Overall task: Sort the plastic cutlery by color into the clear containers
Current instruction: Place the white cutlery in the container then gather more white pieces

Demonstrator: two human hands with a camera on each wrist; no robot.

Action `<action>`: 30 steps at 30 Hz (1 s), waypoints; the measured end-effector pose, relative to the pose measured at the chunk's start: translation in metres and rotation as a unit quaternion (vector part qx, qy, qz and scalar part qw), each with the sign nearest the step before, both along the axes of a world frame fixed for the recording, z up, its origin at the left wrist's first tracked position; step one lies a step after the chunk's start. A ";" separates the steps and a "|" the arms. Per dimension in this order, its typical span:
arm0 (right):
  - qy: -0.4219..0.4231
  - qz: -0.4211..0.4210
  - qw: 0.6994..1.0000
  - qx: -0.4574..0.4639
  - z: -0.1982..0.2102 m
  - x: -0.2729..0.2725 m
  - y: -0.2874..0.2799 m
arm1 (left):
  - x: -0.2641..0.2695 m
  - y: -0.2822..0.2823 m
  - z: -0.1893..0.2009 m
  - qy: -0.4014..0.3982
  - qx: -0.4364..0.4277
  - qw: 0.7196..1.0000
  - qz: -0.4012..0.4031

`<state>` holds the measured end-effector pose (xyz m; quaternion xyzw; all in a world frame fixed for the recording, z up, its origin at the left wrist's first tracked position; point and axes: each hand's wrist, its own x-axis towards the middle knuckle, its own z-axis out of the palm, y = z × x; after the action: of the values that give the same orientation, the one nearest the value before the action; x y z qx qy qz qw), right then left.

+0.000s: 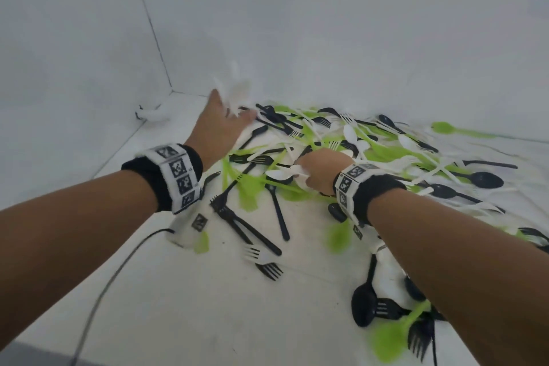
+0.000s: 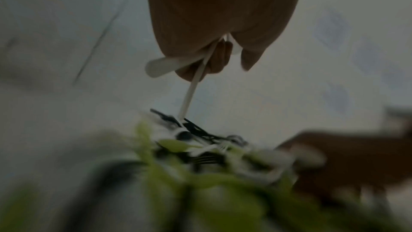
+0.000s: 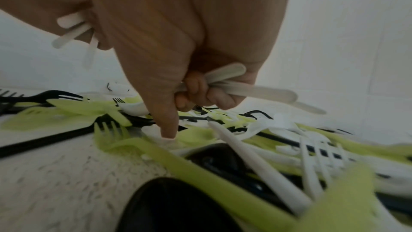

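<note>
At the far left, by the wall corner, we see a small white heap (image 1: 154, 114) lying on the table (image 1: 184, 300), too blurred to identify. Our left hand (image 1: 221, 125) grips a few white utensils (image 2: 169, 64) raised above the pile's left edge. Our right hand (image 1: 319, 171) clutches a bundle of white cutlery (image 3: 252, 89), thumb pressing into the mixed pile of black, green and white cutlery (image 1: 341, 151) spread across the table.
</note>
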<state>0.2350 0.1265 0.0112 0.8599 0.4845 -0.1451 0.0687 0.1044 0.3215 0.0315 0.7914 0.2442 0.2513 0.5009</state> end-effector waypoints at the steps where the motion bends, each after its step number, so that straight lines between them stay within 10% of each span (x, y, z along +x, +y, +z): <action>1: -0.002 -0.006 1.000 0.003 -0.001 0.000 0.002 | -0.005 0.007 -0.005 0.074 0.094 0.991 -0.059; 5: -0.018 -0.005 1.000 -0.006 -0.003 0.003 0.009 | -0.013 0.027 -0.030 0.238 0.286 0.917 -0.143; 12: 0.060 -0.012 0.990 0.127 -0.004 0.009 0.014 | 0.014 0.040 -0.036 0.209 0.261 0.936 -0.108; 19: 0.144 -0.246 0.870 0.403 0.009 0.007 0.034 | 0.028 0.064 -0.042 0.229 0.252 0.939 -0.050; 30: 0.194 -0.351 0.888 0.225 -0.002 0.008 0.046 | 0.067 0.078 -0.056 0.345 0.268 0.895 -0.095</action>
<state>0.2433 0.1725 0.0094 0.9210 0.1744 -0.2109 -0.2773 0.1710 0.3993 -0.0249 0.9520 0.2487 -0.0304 0.1759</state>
